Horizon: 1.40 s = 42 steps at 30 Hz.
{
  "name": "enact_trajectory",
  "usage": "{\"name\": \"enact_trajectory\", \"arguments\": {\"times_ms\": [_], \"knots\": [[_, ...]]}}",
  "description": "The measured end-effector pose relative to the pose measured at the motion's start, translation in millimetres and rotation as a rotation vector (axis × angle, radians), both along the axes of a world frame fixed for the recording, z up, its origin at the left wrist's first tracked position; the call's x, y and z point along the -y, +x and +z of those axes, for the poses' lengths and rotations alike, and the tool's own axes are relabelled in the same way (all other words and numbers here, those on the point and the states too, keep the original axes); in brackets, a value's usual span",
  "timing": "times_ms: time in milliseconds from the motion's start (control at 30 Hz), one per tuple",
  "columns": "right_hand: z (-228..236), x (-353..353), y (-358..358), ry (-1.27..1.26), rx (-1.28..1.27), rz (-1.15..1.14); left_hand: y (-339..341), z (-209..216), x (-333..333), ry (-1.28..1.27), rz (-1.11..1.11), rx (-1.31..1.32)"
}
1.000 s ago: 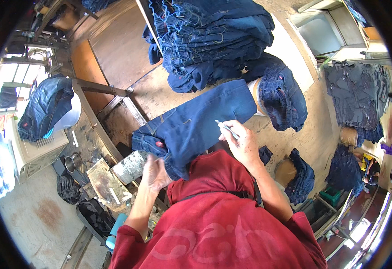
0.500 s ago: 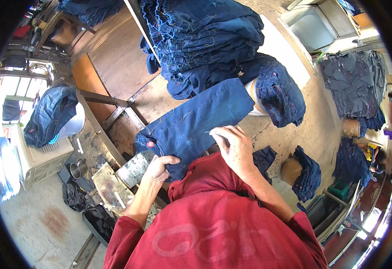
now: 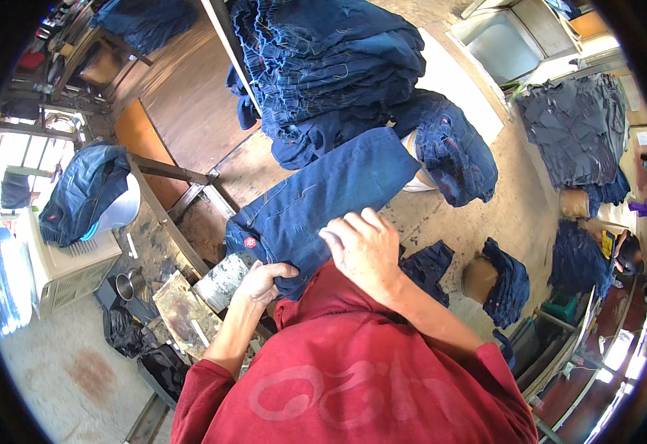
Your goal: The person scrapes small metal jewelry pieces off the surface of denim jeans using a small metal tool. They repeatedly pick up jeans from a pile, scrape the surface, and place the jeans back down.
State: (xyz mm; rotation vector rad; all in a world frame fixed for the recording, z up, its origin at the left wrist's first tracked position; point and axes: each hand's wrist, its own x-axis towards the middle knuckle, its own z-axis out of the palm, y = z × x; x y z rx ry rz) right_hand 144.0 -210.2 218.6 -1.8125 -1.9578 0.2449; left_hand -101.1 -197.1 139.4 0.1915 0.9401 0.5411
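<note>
A pair of dark blue jeans [image 3: 323, 189], folded lengthwise, stretches slantwise in front of me, with a small red tag [image 3: 250, 243] near its left end. My left hand [image 3: 261, 281] grips the near edge at that end, thumb on top of the denim. Over the near side of the cloth is my right hand [image 3: 366, 248], its fingers bent and drawn together. Whatever its fingertips may hold is hidden. Just beyond the jeans rises a tall pile of blue denim garments [image 3: 331, 66].
More denim [image 3: 457, 152] drapes over a rounded support at the pile's right. Dark grey garments [image 3: 575, 129] are heaped far right. At left, jeans [image 3: 86, 189] lie over a white rounded form beside a beige box-shaped appliance [image 3: 79, 266]. A metal mug [image 3: 129, 284] stands close by.
My right hand has moved a little left and nearer to me across the jeans, its fingers turning more downward. My left hand keeps its grip. The whole view has shifted slightly.
</note>
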Motion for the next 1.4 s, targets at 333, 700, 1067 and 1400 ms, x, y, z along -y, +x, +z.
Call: {"name": "enact_trajectory", "arguments": {"times_ms": [333, 700, 1067, 1400], "knots": [[6, -3, 3, -0.056, 0.01, -0.133, -1, 1, 3, 0.014, -0.011, 0.037], [5, -31, -11, 0.06, -0.148, 0.093, 1, -3, 6, 0.076, 0.072, -0.016], [10, -38, -4, -0.147, -0.025, 0.191, 5, 2, 14, 0.087, 0.121, 0.038], [-3, -52, 22, 0.079, 0.022, 0.307, 2, -4, 14, 0.037, 0.085, -0.009]]}}
